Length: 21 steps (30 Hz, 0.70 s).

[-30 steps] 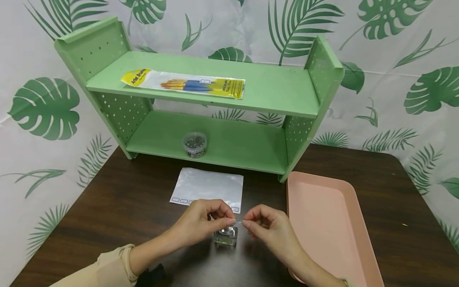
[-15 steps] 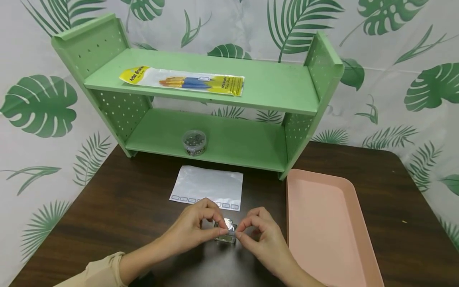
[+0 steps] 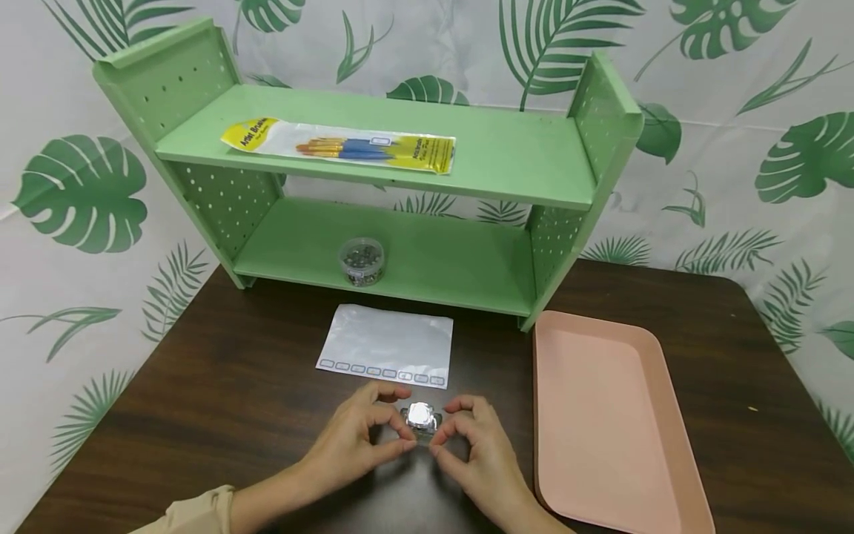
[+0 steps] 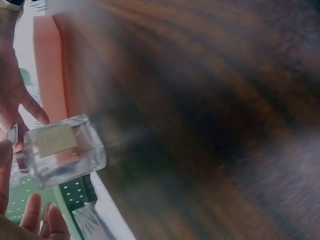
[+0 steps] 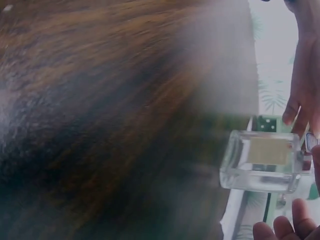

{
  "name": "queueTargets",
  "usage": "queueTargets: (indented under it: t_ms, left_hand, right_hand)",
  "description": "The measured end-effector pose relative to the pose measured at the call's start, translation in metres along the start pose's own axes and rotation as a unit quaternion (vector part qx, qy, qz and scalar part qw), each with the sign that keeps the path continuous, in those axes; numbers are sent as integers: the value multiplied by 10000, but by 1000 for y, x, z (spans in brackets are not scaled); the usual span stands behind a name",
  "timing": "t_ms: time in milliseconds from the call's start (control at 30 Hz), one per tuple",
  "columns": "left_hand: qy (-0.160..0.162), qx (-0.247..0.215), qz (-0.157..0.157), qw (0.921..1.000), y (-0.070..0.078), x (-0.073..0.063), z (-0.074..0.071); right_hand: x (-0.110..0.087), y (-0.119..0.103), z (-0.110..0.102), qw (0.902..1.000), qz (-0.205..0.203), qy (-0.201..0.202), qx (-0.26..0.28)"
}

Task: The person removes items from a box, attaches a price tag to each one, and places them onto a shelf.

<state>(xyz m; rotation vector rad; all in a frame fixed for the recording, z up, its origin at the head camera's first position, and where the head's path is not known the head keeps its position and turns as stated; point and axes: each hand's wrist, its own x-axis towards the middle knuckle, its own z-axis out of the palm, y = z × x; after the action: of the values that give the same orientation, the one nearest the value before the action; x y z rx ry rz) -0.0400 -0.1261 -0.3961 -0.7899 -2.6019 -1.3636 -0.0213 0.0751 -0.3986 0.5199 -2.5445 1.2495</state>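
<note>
A clear square glass bottle with a shiny silver cap [image 3: 421, 415] stands on the table between my two hands. In the left wrist view the glass bottle [image 4: 90, 155] shows a pale yellowish label on its side. My left hand [image 3: 360, 426] pinches one end of a small blue-bordered sticker [image 4: 12, 134] between thumb and index finger. My right hand [image 3: 477, 445] pinches the other end the same way. Both sets of fingertips are close to the near side of the bottle, and the sticker [image 5: 311, 142] is partly covered by them.
A white sticker sheet [image 3: 390, 341] with a row of bordered labels lies behind the bottle. Beyond it stands a green two-tier shelf [image 3: 454, 263], bearing a tub of small metal pieces [image 3: 362, 261] and a packet of artist brushes [image 3: 340, 146]. A pink tray [image 3: 607, 430] is at the right.
Both hands have moved slightly down and toward the near side of the bottle, still pinching the sticker. More of the silver cap shows between them. The bottle stays in place.
</note>
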Motion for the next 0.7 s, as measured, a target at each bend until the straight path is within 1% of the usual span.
queueTargets:
  t_ms: [267, 400, 600, 700]
  left_hand:
    - [70, 184, 99, 9998, -5, -3, 7]
    - [104, 261, 94, 9996, -5, -3, 8]
    - [145, 379, 139, 9991, -6, -3, 10]
    - [157, 447, 151, 9988, -7, -2, 10]
  right_hand:
    - [-1, 2, 7, 9999, -23, 13, -127]
    - [-2, 4, 9, 9997, -126, 74, -191]
    - [-1, 8, 14, 9984, -414, 185, -347]
    - [-1, 9, 16, 9982, -454, 204, -344]
